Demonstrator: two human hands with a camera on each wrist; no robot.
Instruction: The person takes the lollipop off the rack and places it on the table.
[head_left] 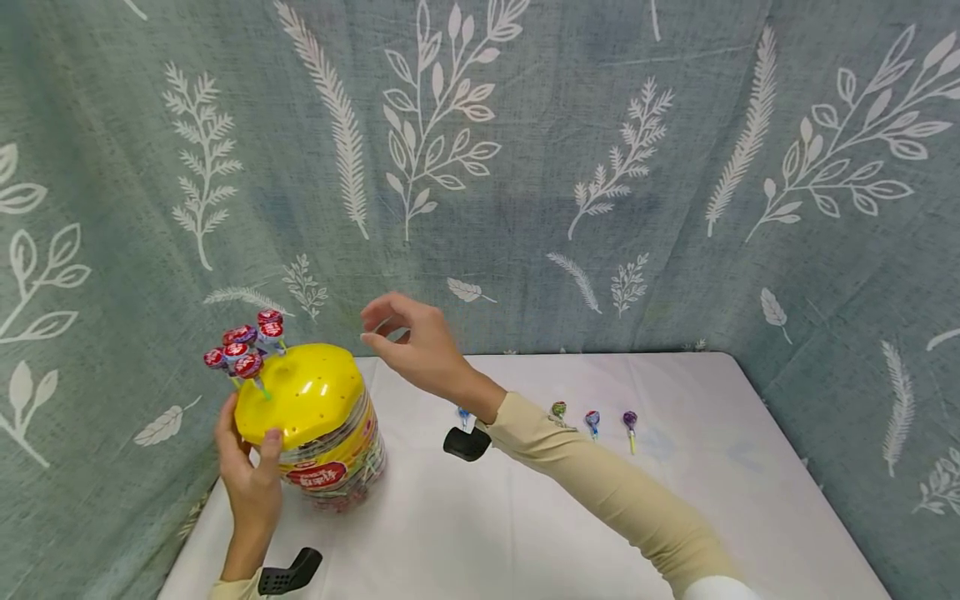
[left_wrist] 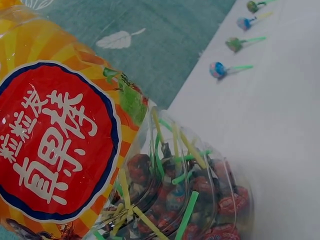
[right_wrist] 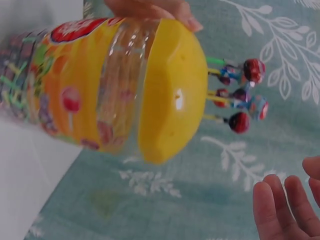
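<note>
On the left side of the table stands a clear plastic candy jar (head_left: 333,475) with a yellow domed lid (head_left: 315,387). Several lollipops (head_left: 240,350) in red and purple wrappers stick up from holes on the lid's left part. My left hand (head_left: 251,475) holds the jar near its top, thumb at the lid's front edge and fingers round the left side. More lollipops (left_wrist: 200,205) with green and yellow sticks show through the jar's clear wall. My right hand (head_left: 420,342) is raised right of the lid, fingers loosely bent, with nothing between them.
On the white table, right of the jar, several lollipops lie apart, among them a purple one (head_left: 630,421), a blue one (head_left: 592,421) and a green one (head_left: 558,408). My right forearm passes over that row. A patterned grey-green curtain (head_left: 510,183) hangs behind the table.
</note>
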